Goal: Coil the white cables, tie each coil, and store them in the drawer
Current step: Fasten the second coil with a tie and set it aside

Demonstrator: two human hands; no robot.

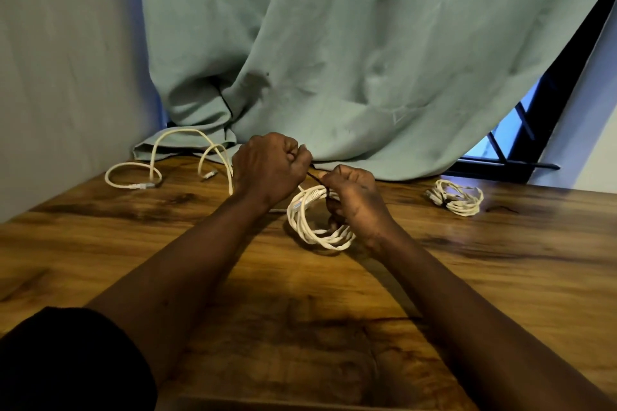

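At the left of the table (pixel 300 293) a loose white cable (pixel 133 185) lies uncoiled, with two arches rising beside the green curtain (pixel 367 43). We judge it light and springy, so it wants to open again. The grip of the left hand (pixel 267 166) is closed in a fist around one end of a thin dark tie (pixel 314 177), which is stretched toward the right hand (pixel 354 200). That hand curls around the right side of the coil (pixel 329 239), which rests near the middle of the table. We would take hold where the strands bunch together. The coil is oval, its long axis running from far-left to near-right, and its plug points left, toward us. Further right lies a tied coil (pixel 464 201), with a spare tie (pixel 500 209) just beside it.
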